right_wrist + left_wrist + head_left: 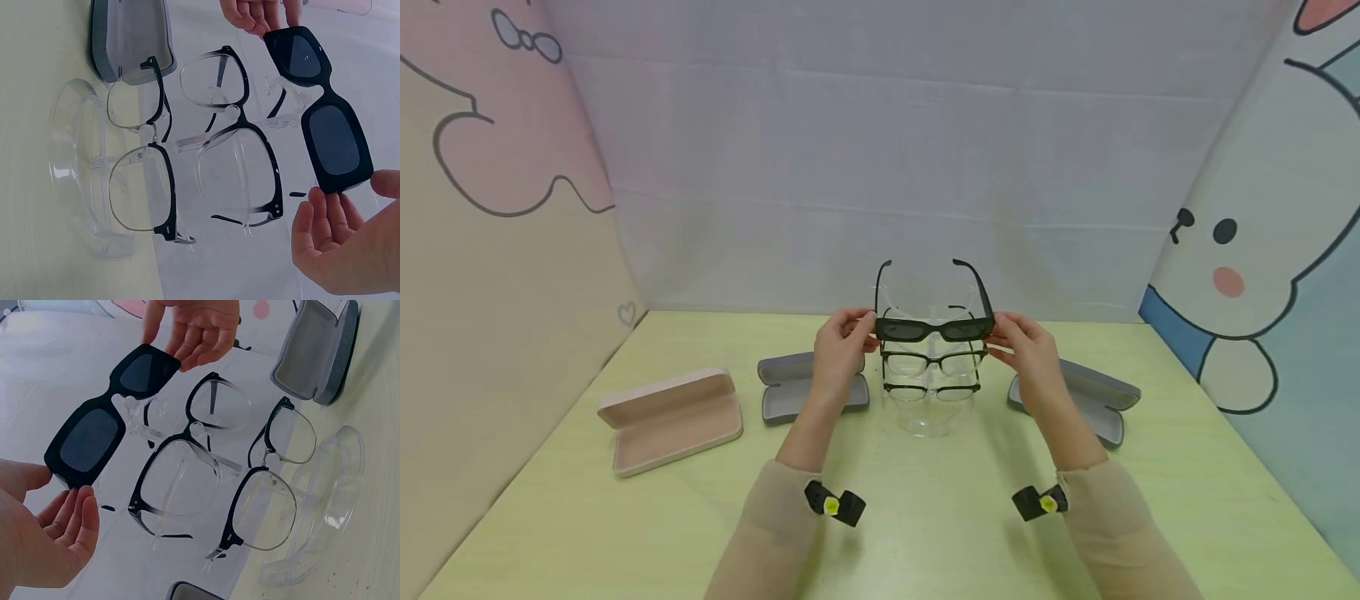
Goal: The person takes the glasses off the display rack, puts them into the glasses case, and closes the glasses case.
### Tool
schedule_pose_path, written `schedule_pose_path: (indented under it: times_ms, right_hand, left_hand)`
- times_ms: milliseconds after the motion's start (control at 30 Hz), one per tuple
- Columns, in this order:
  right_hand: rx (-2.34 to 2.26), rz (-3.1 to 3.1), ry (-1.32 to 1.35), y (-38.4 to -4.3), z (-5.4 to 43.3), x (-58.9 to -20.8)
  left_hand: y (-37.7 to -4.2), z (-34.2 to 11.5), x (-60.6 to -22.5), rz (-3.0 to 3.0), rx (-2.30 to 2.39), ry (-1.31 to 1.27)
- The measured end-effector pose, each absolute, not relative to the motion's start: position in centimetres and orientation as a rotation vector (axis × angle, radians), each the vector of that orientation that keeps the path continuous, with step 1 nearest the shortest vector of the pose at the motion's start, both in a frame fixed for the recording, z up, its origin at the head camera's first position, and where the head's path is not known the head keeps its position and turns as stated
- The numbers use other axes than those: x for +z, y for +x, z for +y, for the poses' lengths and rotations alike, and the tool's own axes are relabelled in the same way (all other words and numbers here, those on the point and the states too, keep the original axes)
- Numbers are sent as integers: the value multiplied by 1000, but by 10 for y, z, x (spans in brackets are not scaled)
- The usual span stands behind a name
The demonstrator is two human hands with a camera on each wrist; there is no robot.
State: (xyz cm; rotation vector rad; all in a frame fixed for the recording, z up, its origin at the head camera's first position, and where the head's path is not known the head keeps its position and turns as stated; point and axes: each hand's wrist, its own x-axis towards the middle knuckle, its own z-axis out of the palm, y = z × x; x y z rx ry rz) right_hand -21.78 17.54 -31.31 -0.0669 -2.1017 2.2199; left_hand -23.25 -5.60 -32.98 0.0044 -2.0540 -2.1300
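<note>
Black sunglasses are at the top tier of a clear display stand, temples pointing away from me. My left hand pinches their left end near the hinge, between thumb and fingers. On the other side, my right hand pinches the right end the same way. In the left wrist view, the bridge of the sunglasses lies against the stand's clear nose piece; whether it bears their weight I cannot tell. Black-framed eyeglasses sit on the tier below, and half-rim eyeglasses lower still.
An open pink glasses case lies on the table at left. Behind my left forearm is an open grey case; another open grey case lies by my right forearm. A pale curtain hangs behind the table.
</note>
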Motion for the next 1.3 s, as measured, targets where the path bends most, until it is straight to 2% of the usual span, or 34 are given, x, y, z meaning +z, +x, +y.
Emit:
schedule_pose_path:
  times_ms: [867, 1300]
  right_hand:
    - [2334, -1938, -25, -177, 174, -316]
    - [2341, -1943, -11, -168, 174, -323]
  left_hand:
    - [-206, -80, -329, -2107, -2281, -261]
    - [-198, -86, -329, -2134, -2280, -325]
